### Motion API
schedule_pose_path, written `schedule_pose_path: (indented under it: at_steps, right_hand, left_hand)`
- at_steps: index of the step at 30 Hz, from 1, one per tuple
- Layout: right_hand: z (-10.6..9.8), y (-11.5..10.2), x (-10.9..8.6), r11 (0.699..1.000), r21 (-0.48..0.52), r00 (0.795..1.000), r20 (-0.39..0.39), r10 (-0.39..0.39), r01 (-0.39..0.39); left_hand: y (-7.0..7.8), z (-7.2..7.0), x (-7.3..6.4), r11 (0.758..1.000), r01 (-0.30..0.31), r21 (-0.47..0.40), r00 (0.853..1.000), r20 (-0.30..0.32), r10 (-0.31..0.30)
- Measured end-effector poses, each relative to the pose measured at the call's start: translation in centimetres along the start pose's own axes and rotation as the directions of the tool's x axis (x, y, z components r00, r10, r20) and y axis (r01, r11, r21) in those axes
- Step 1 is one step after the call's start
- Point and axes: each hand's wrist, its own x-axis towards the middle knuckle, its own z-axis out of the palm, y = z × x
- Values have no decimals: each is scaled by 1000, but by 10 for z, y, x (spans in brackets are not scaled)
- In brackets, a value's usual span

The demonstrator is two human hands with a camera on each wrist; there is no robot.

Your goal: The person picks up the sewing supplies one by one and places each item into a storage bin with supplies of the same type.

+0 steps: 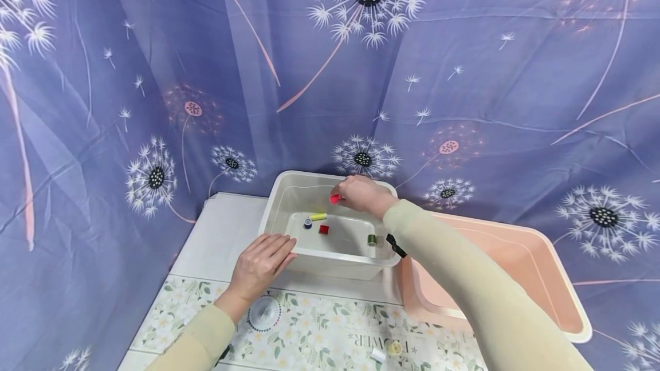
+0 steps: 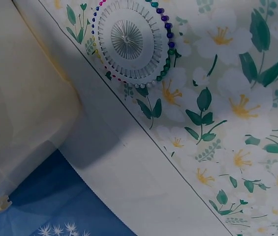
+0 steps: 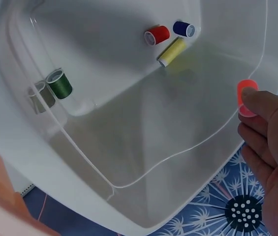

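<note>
My right hand [image 1: 363,193] is over the far side of a whitish plastic bin [image 1: 335,257], pinching a bright pink-red spool of thread [image 3: 247,98] between thumb and fingers. On the bin's floor lie a red spool [image 3: 157,35], a dark blue spool [image 3: 183,28] and a yellow spool [image 3: 172,52], close together. A green spool [image 3: 60,84] sits apart from them, against the right wall, which mirrors it. My left hand [image 1: 262,265] grips the bin's near rim at the left corner, fingers over the edge; the left wrist view barely shows this hand.
To the right, partly behind my right sleeve, stands a peach-coloured bin [image 1: 536,268]. A wheel of pearl-headed pins [image 2: 129,42] lies on the flowered cloth [image 1: 319,331] in front. Near the cloth's front are a white spool [image 1: 378,354] and a pale yellow one [image 1: 395,348]. A blue curtain [image 1: 309,136] hangs behind.
</note>
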Motion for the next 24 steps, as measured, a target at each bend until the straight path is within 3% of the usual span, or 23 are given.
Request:
schedule_pose_path:
  at_steps: [11,24]
  right_hand:
    - [5,-6,7,998,-50,999,-9,-41,40]
    - [10,-16,25,996,-77,998,47,-47,51]
  left_hand:
    - [0,0,0,1000,-9,8,1000,-15,9]
    - [1,0,0,1000,-2,15,1000,-13,3]
